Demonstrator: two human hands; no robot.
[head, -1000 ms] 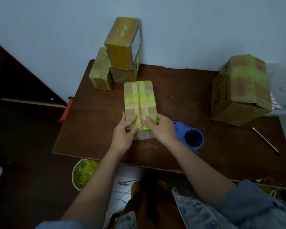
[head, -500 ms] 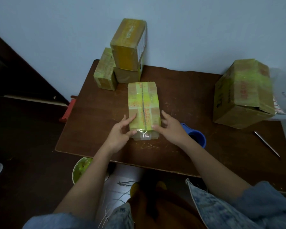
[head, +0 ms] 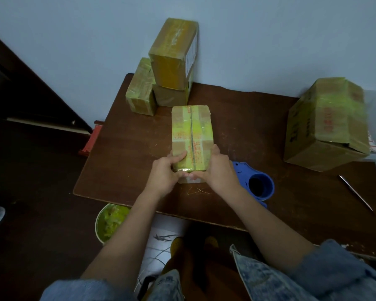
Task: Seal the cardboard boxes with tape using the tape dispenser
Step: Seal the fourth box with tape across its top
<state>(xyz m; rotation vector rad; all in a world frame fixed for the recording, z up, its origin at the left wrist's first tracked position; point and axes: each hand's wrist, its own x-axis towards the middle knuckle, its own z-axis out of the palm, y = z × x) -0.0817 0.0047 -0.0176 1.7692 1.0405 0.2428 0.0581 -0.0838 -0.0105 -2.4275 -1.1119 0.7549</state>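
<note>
- Your left hand (head: 164, 173) and right hand (head: 220, 170) clasp the near end of the long box (head: 191, 135), one on each side. The left thumb lies over the top face and the other fingers curl round the end, so you are gripping it, not just steadying it.
- The near end looks raised slightly off the table (head: 258, 127). I'd judge you are about to turn or carry the box. The far end seems to rest on the wood, though I cannot tell for sure.
- That box lies lengthwise away from you, its centre seam running straight ahead. Yellowish tape already covers the seam and crosses it near your hands, so this face looks sealed.
- The tape dispenser (head: 256, 183) sits on the table just beside your right wrist, blue, with its round core facing up. Neither hand touches it. It is probably parked there for a quick reach.
- Boxes, counted: five. One in your hands; three stacked against the wall at the far left corner (head: 172, 68), likely set aside as done; one big box (head: 326, 124) at the right edge with a flap hanging loose near its bottom, probably unfinished.
- One dispenser and one thin metal rod (head: 355, 192), which lies well apart on the right.
- Below the table edge, one round bin (head: 109, 224) holds crumpled yellow-green scraps, presumably tape waste.
</note>
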